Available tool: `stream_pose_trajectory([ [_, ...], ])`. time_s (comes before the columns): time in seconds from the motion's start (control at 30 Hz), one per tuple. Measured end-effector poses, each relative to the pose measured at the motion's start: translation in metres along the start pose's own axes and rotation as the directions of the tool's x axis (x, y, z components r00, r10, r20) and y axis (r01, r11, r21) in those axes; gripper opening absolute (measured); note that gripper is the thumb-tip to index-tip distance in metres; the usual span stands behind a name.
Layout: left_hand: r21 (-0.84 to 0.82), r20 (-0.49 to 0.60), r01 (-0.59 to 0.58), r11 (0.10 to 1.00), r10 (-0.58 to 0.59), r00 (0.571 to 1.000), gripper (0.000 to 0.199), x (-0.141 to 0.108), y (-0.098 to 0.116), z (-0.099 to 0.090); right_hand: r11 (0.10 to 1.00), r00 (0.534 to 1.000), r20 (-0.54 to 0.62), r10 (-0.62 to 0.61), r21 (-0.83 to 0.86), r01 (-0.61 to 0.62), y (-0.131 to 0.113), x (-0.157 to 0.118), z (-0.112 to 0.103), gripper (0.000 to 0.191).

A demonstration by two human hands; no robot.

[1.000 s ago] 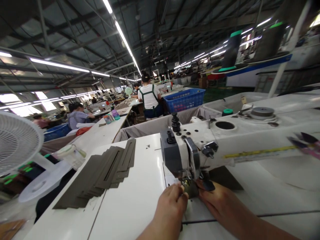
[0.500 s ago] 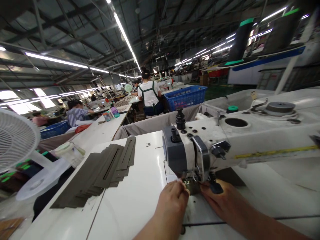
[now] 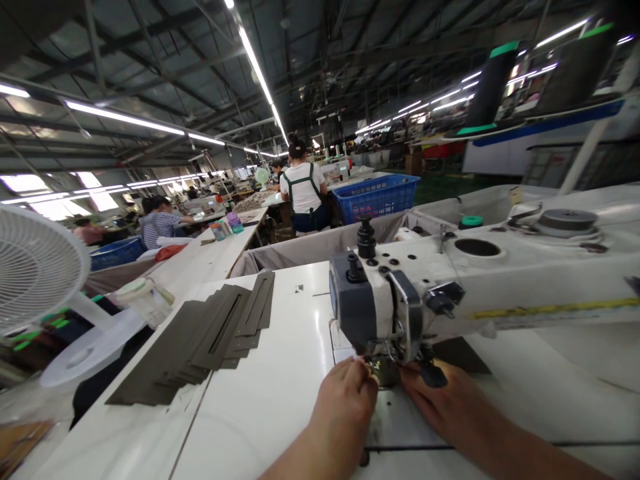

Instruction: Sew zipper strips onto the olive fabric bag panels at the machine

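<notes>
A white sewing machine with a dark grey head (image 3: 353, 297) stands in front of me. Under its needle area lies a small dark olive fabric piece (image 3: 384, 373), bunched between my two hands. My left hand (image 3: 347, 400) is closed, thumb and fingers pinching the left side of this piece. From the right, my right hand (image 3: 440, 393) reaches in with its fingers closed at the piece's other side; a black lever (image 3: 433, 375) and the machine head hide part of them. Behind that hand, a dark flat panel (image 3: 461, 355) lies under the machine arm.
Overlapping dark grey-green panels (image 3: 200, 343), some slotted, lie on the white table (image 3: 270, 413) at left. A white fan (image 3: 40, 273) and a clear jug (image 3: 145, 300) stand beyond them. Farther off are a blue basket (image 3: 377, 197) and seated co-workers. Thread cones (image 3: 490, 87) stand upper right.
The whole view has shifted slightly, with the scene sitting a little farther right. Both hands stay at the needle area; the olive piece between them looks slightly turned.
</notes>
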State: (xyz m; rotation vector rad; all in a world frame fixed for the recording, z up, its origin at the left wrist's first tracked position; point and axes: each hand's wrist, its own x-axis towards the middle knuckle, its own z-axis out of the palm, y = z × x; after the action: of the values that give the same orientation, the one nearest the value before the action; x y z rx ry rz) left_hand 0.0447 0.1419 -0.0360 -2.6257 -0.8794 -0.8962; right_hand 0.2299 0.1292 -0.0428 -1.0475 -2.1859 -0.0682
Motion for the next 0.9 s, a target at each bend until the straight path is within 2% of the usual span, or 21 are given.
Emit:
stream_pose_trajectory([
  [0.17, 0.043, -0.070, -0.028, 0.999, 0.031, 0.997, 0.021, -0.002, -0.003, 0.003, 1.000, 0.998, -0.056, -0.028, 0.011, 0.028, -0.002, 0.004, -0.003, 0.032],
  [0.33, 0.012, -0.060, 0.006, 1.000, -0.005, 0.998, 0.019, -0.003, -0.004, 0.008, 1.000, 0.998, -0.058, -0.019, 0.018, 0.020, 0.001, 0.004, 0.001, 0.033],
  [0.43, 0.020, -0.081, 0.022, 1.000, -0.020, 0.996, 0.018, -0.006, -0.005, 0.014, 0.999, 1.000, -0.027, 0.005, 0.034, -0.004, 0.001, 0.002, 0.005, 0.033],
  [0.53, 0.028, -0.050, 0.031, 0.999, -0.029, 0.998, 0.012, -0.010, -0.009, 0.019, 0.999, 0.999, 0.048, -0.008, 0.051, 0.005, 0.006, 0.001, 0.002, 0.032],
  [0.6, 0.034, -0.028, 0.037, 0.999, -0.036, 0.999, 0.007, -0.011, -0.013, 0.018, 1.000, 0.998, 0.057, -0.026, 0.000, 0.026, 0.016, -0.001, -0.004, 0.027],
  [0.67, 0.036, -0.054, 0.034, 0.999, -0.032, 0.998, 0.008, -0.011, -0.013, 0.014, 0.990, 0.999, 0.006, -0.037, -0.139, 0.038, 0.029, -0.006, -0.012, 0.026],
  [0.77, 0.032, -0.168, -0.001, 0.999, 0.007, 0.986, 0.005, -0.008, 0.001, 0.004, 0.913, 0.998, -0.033, -0.057, -0.406, 0.039, 0.039, -0.020, -0.022, 0.022],
  [0.8, 0.035, -0.208, -0.033, 0.999, 0.040, 0.977, 0.011, -0.007, 0.009, 0.002, 0.887, 0.998, -0.035, -0.054, -0.462, 0.031, 0.036, -0.027, -0.024, 0.024],
  [0.83, 0.045, -0.245, -0.072, 0.996, 0.081, 0.966, 0.018, -0.007, 0.018, 0.001, 0.875, 0.997, -0.035, -0.066, -0.482, 0.042, 0.028, -0.036, -0.024, 0.027],
  [0.9, 0.071, -0.273, -0.170, 0.983, 0.183, 0.944, 0.024, -0.007, 0.034, 0.004, 0.914, 0.996, -0.046, -0.081, -0.401, 0.056, 0.004, -0.057, -0.023, 0.030],
])
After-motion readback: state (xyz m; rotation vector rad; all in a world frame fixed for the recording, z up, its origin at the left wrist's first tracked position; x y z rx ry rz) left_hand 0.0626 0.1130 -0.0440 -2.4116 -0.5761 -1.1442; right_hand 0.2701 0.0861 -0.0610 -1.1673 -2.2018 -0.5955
